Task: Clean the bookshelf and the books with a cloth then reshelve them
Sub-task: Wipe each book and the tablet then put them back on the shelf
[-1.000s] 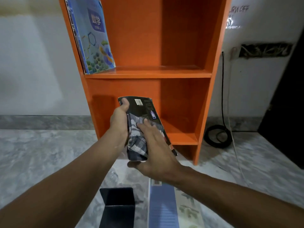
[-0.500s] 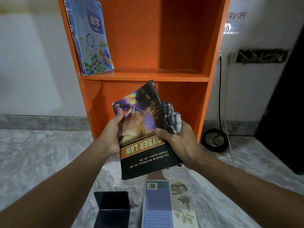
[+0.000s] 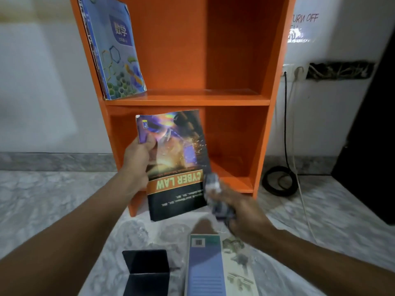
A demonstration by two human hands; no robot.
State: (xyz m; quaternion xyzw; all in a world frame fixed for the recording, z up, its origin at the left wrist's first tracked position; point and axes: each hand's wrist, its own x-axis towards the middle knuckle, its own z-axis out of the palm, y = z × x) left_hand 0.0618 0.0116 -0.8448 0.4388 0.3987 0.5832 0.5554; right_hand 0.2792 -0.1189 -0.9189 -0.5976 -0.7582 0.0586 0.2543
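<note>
While one book (image 3: 177, 165) is held, two lie apart.

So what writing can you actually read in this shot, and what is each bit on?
"CYBER LAW": upside down on the held book; the author lines beneath are too blurred.
"数学": on the blue book leaning on the upper shelf.
"URN OFF": on the wall sign, cut off; the rest is unreadable.
Barcode on the floor book: digits too small.

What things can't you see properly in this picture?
Head view:
- Crumpled grey checked cloth in the right hand: motion-blurred.
- Upside-down "CYBER LAW" book: author lines too blurred to read.
- Blue paperback on the floor: cut off by the bottom edge.
- Red wall writing: cut off by the orange bookshelf.
</note>
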